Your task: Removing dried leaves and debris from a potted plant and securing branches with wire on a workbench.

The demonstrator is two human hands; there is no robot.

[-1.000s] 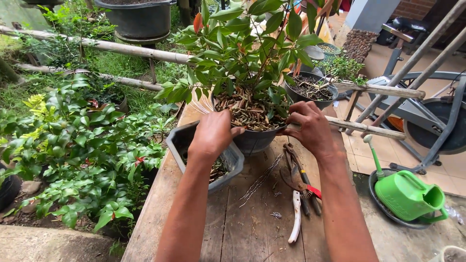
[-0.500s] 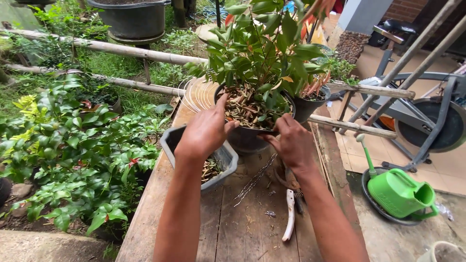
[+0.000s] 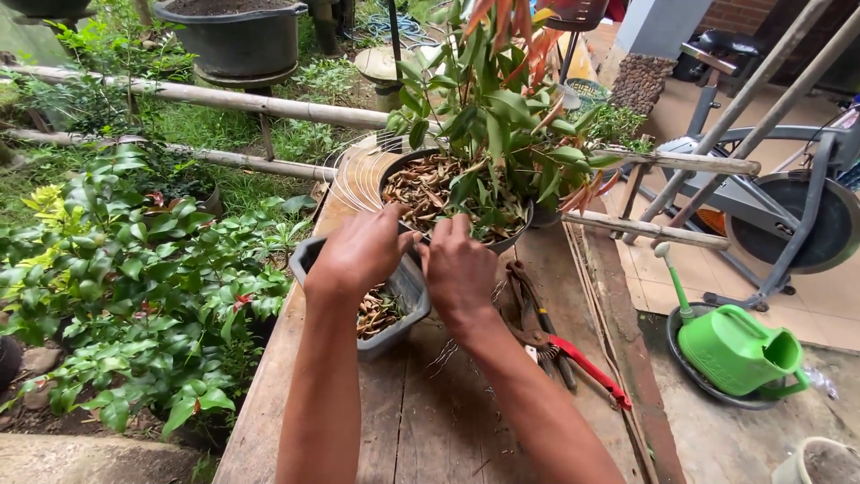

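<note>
Dark plastic pot (image 3: 515, 235) now tilts toward us; our left hand (image 3: 363, 251) and right hand (image 3: 459, 269) have drawn together, clamped on its near rim.

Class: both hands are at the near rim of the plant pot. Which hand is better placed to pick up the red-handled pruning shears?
Probably the right hand. The pruning shears lie on the wooden table on its side; the left hand is above the grey tray, farther away.
</note>
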